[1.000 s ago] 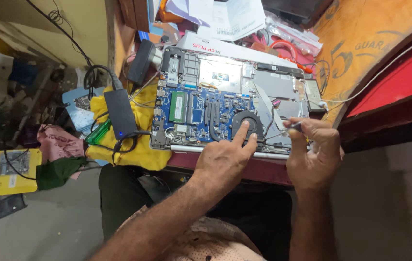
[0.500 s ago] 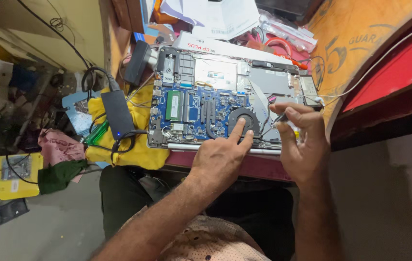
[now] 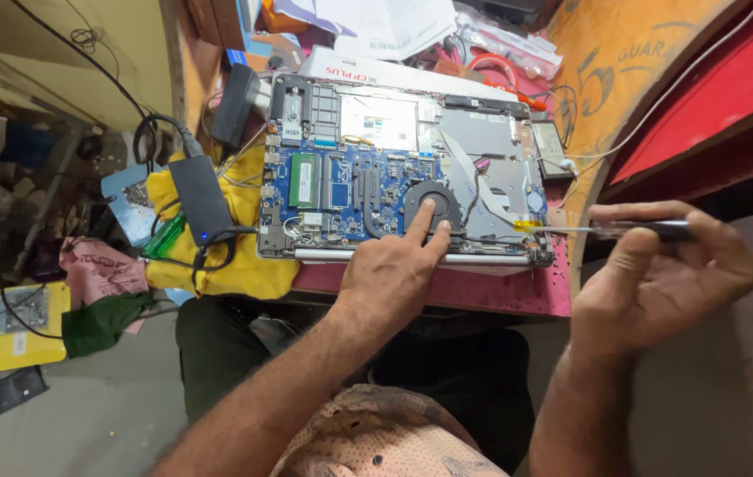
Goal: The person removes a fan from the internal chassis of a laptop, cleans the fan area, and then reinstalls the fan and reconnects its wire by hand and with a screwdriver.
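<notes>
L hand (image 3: 390,274) open, fingertip pressing laptop fan (image 3: 434,201); R hand (image 3: 659,283) closed round screwdriver (image 3: 624,230); exposed board (image 3: 350,190) likely fragile; hold chassis edges.

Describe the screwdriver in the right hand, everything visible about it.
The screwdriver is slim, with a dark handle and a thin bright metal shaft. It lies nearly level, handle to the right, tip to the left. The right hand pinches the handle between thumb and fingers, hiding much of it. The tip sits over the right edge of the opened laptop, next to a small yellow piece; whether it touches a screw cannot be told. The left hand is apart from it, fingers on the round black fan.
</notes>
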